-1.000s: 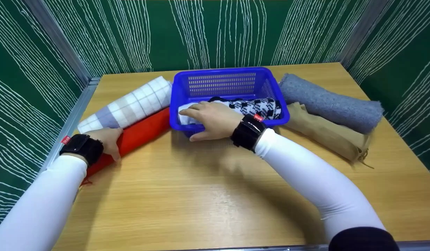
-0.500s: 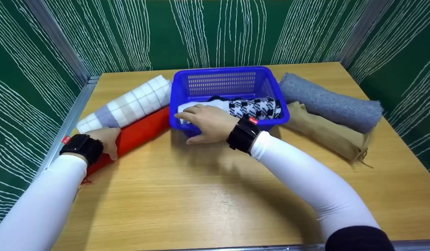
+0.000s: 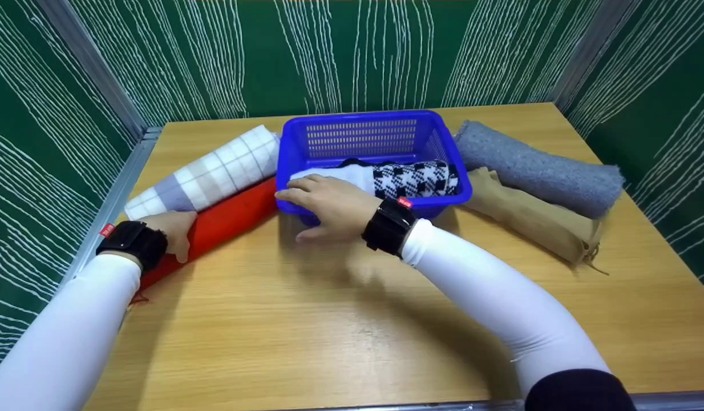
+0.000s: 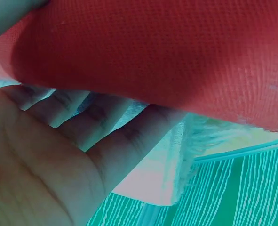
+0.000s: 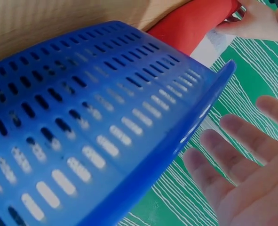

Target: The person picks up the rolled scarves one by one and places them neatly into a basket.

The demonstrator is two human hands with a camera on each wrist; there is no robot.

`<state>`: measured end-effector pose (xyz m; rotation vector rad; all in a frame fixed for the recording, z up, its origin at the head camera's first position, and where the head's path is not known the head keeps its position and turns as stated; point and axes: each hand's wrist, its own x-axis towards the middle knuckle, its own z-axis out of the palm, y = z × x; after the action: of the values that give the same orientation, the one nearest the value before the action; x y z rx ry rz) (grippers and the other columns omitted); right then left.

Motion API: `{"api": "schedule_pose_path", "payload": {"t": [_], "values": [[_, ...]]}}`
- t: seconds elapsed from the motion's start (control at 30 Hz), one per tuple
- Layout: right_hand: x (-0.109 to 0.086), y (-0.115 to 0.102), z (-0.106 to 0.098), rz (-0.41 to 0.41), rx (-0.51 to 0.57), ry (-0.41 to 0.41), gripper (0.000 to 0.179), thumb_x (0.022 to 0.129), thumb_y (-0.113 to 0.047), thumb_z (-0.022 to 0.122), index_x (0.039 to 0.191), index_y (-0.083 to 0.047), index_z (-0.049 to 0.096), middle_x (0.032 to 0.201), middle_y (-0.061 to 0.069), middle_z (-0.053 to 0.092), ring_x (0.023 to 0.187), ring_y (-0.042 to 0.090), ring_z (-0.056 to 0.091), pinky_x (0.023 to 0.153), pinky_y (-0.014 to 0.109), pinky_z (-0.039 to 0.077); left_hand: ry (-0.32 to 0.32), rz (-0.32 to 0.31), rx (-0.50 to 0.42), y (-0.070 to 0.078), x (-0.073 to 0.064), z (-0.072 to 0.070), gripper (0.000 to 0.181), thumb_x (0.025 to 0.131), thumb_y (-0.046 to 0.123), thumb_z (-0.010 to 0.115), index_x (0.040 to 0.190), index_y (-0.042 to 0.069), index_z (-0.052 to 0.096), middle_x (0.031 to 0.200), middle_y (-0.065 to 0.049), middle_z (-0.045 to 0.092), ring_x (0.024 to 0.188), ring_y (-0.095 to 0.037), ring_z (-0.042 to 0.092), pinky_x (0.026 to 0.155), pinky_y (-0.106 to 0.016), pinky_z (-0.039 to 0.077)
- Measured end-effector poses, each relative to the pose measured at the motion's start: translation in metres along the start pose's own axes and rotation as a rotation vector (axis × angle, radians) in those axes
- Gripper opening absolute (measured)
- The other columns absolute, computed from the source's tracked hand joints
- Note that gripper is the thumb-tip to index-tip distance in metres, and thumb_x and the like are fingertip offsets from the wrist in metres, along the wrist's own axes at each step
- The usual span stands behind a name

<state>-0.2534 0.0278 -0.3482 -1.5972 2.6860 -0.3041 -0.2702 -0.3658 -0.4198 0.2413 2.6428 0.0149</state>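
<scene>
In the head view, my left hand (image 3: 172,228) grips a rolled red scarf (image 3: 232,220) near its near end. The left wrist view has the fingers (image 4: 124,141) behind the red roll, the thumb on its other side. My right hand (image 3: 338,208) hovers at the front left corner of a blue plastic basket (image 3: 357,118). Its fingers (image 5: 218,146) are spread, holding nothing, and stand apart from the rim in the right wrist view. Inside the basket lies a rolled black-and-white scarf (image 3: 412,178) with a plain white part, partly hidden by my right hand.
A rolled white plaid scarf (image 3: 215,171) lies behind the red one, left of the basket. To the right, a rolled grey scarf (image 3: 540,162) and a rolled tan scarf (image 3: 523,220) lie side by side. Green panels (image 3: 363,57) border the wooden table (image 3: 329,342).
My right hand has shifted slightly left and toward me, from over the basket's contents to its front left corner. The left hand stays on the red scarf with hardly any movement.
</scene>
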Motion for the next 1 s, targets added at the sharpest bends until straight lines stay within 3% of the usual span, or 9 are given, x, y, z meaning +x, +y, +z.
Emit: {"api": "schedule_pose_path", "payload": {"t": [0.17,0.3,0.47,0.57,0.7,0.8,0.9,1.0], "values": [[0.004,-0.005,0.002,-0.003,-0.007,-0.003,0.083,0.095,-0.045,0.082,0.163,-0.012,0.048,0.164,0.018,0.052,0.154,0.037,0.047,0.132,0.049,0.034,0.004,0.027,-0.004,0.0,-0.001,-0.001,0.071,0.068,0.005,0.088,0.13,-0.007,0.056,0.117,-0.026,0.069,0.104,-0.037,0.063,0.092,-0.051,0.057],[0.007,-0.008,0.003,-0.007,-0.006,-0.008,0.083,0.095,-0.044,0.083,0.163,-0.011,0.049,0.164,0.019,0.052,0.154,0.038,0.047,0.132,0.05,0.034,-0.012,0.005,0.0,0.015,-0.018,-0.013,0.084,0.071,0.004,0.086,0.146,-0.008,0.05,0.127,-0.031,0.067,0.11,-0.039,0.062,0.097,-0.052,0.056],[0.01,-0.011,0.006,-0.032,-0.01,0.0,0.083,0.094,-0.043,0.084,0.162,-0.01,0.049,0.164,0.019,0.052,0.153,0.038,0.048,0.132,0.049,0.034,-0.032,-0.004,0.009,0.032,-0.036,-0.023,0.089,0.068,-0.002,0.081,0.151,-0.009,0.048,0.128,-0.034,0.067,0.105,-0.038,0.061,0.093,-0.05,0.055],[0.011,-0.013,0.008,-0.043,-0.014,0.008,0.083,0.094,-0.043,0.084,0.162,-0.011,0.049,0.164,0.018,0.052,0.152,0.037,0.049,0.131,0.049,0.036,-0.032,0.006,0.004,0.027,-0.034,-0.019,0.094,0.068,-0.003,0.079,0.157,-0.007,0.046,0.136,-0.037,0.065,0.108,-0.039,0.061,0.094,-0.05,0.055],[0.014,-0.016,0.009,-0.06,-0.008,0.011,0.082,0.095,-0.041,0.084,0.162,-0.011,0.049,0.164,0.018,0.052,0.151,0.037,0.05,0.13,0.049,0.038,-0.026,0.014,-0.001,0.005,-0.016,-0.004,0.1,0.067,-0.003,0.077,0.161,-0.003,0.043,0.142,-0.035,0.063,0.109,-0.038,0.058,0.09,-0.047,0.054],[0.016,-0.019,0.01,-0.072,-0.007,0.014,0.082,0.095,-0.043,0.084,0.162,-0.012,0.049,0.162,0.018,0.054,0.149,0.036,0.053,0.128,0.049,0.04,-0.025,0.039,0.007,-0.011,-0.004,0.004,0.1,0.066,-0.004,0.078,0.161,-0.001,0.045,0.137,-0.033,0.065,0.103,-0.037,0.057,0.082,-0.043,0.053],[0.018,-0.022,0.012,-0.078,-0.007,0.018,0.082,0.095,-0.044,0.083,0.162,-0.013,0.05,0.159,0.017,0.056,0.146,0.034,0.054,0.127,0.048,0.041,-0.025,0.056,0.014,-0.009,-0.007,0.002,0.096,0.066,-0.004,0.078,0.158,0.001,0.049,0.131,-0.03,0.067,0.099,-0.036,0.056,0.076,-0.039,0.052],[0.02,-0.024,0.015,-0.08,-0.008,0.016,0.082,0.095,-0.044,0.083,0.162,-0.013,0.05,0.157,0.015,0.057,0.144,0.033,0.056,0.125,0.049,0.043,-0.02,0.061,0.033,0.007,-0.022,-0.007,0.092,0.067,-0.005,0.076,0.155,0.002,0.052,0.126,-0.026,0.068,0.097,-0.034,0.056,0.073,-0.037,0.051]]}}
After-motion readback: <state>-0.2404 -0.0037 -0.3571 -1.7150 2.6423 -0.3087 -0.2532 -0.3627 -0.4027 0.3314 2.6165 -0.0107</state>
